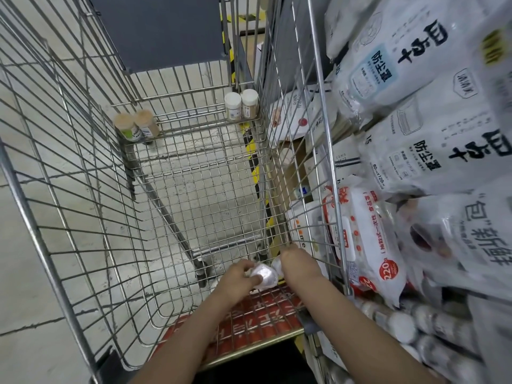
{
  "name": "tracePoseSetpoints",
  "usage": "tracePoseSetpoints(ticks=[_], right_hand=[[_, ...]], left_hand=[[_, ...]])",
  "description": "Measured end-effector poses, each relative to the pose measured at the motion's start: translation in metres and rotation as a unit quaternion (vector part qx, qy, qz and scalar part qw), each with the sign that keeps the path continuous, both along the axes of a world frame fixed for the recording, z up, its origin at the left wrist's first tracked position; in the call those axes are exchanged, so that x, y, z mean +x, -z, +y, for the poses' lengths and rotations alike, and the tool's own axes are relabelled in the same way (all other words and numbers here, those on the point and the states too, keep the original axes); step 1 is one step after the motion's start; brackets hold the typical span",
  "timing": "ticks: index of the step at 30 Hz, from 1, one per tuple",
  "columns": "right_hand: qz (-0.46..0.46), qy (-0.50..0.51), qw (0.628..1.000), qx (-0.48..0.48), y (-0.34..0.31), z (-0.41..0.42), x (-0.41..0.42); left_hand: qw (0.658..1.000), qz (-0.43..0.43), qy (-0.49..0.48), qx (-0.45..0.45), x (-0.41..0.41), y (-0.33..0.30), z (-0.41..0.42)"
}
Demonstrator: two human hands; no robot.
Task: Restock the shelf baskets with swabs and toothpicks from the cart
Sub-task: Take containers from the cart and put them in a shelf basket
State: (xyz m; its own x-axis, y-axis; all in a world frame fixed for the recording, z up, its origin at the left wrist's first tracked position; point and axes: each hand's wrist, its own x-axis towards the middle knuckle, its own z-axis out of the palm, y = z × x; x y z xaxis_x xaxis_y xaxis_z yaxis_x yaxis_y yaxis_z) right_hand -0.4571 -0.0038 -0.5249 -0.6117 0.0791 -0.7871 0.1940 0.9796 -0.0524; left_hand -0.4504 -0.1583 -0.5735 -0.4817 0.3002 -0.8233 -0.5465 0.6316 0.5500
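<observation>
I am reaching into a wire cart (83, 189) with both hands at its near right corner. My left hand (239, 275) grips a round white swab container (264, 277) with thumb and fingers. My right hand (291, 256) is bent downward beside it, fingers curled out of sight over a second white container (277, 266). At the far end of the cart stand two toothpick jars (137, 124) on the left and two white-lidded jars (241, 105) on the right.
Shelves on the right hold white packaged goods (401, 65) and a wipes pack (368, 245), close against the cart's right wall. White-lidded containers (415, 328) fill a shelf area at the lower right. A red child-seat flap (249, 322) lies under my forearms. Concrete floor lies to the left.
</observation>
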Motion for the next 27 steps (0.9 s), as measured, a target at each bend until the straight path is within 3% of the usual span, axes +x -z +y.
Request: tracePoseSetpoints(ticks=[8,16,24,27], right_hand=[[0.039,-0.021,0.999,0.015,-0.012,-0.004,0.003],[0.141,0.005,0.983,-0.119,-0.103,-0.005,0.022],[0.238,0.199,0.932,-0.187,-0.196,-0.002,0.107],[0.233,0.245,0.928,-0.158,-0.222,-0.003,0.149]], left_hand=[[0.999,-0.004,0.008,-0.033,-0.007,-0.017,-0.018],[0.993,0.076,0.077,-0.055,-0.016,-0.103,-0.067],[0.962,0.182,0.175,-0.101,-0.024,-0.211,-0.134],[0.951,0.208,0.205,-0.098,-0.017,-0.244,-0.13]])
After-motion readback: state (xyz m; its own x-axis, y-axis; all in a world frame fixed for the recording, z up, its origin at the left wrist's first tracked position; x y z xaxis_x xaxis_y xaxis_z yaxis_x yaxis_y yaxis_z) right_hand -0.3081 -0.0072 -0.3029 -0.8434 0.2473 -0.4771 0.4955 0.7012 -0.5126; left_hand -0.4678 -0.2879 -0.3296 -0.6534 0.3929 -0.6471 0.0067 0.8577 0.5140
